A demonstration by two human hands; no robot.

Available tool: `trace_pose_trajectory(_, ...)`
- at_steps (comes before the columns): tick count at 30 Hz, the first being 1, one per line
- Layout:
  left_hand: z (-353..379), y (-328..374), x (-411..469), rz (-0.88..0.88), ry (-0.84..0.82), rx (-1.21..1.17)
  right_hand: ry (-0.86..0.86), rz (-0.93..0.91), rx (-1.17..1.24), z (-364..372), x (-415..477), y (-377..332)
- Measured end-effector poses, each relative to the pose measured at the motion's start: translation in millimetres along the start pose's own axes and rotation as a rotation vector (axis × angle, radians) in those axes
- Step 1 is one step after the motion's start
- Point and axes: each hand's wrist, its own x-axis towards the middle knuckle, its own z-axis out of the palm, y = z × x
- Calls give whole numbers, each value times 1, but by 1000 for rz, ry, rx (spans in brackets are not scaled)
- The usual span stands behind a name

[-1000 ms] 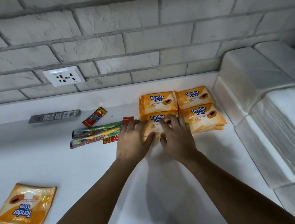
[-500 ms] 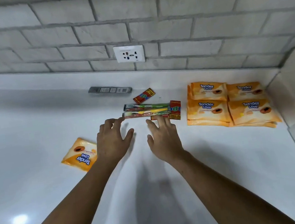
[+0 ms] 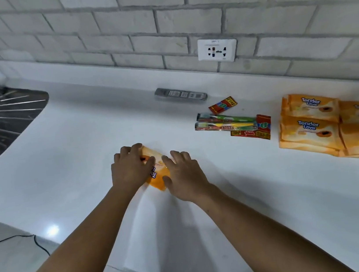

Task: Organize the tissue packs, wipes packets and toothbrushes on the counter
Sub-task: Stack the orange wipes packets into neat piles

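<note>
Both hands lie on a single orange wipes packet (image 3: 158,173) near the middle of the white counter (image 3: 83,149). The left hand (image 3: 130,169) covers the packet's left part, its fingers lightly bent over the far corner. The right hand (image 3: 185,174) rests on the right edge, fingers spread and nearly straight, the thumb against the near corner. Neither hand plainly grips the packet, which lies flat on the counter. Well apart to the right sits a grouped pile of matching orange packets (image 3: 311,126). Between the two lie wrapped toothbrushes (image 3: 225,123), side by side.
</note>
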Motion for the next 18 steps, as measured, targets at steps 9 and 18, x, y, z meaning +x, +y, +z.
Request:
trace_pose_trajectory(9,11,-12,6,43,-102,-115,-8,-74,-45,-4,-1,-5)
trace_pose_trajectory(18,25,26,-3,212,-102,4,81,62,-7,-18,-2,21)
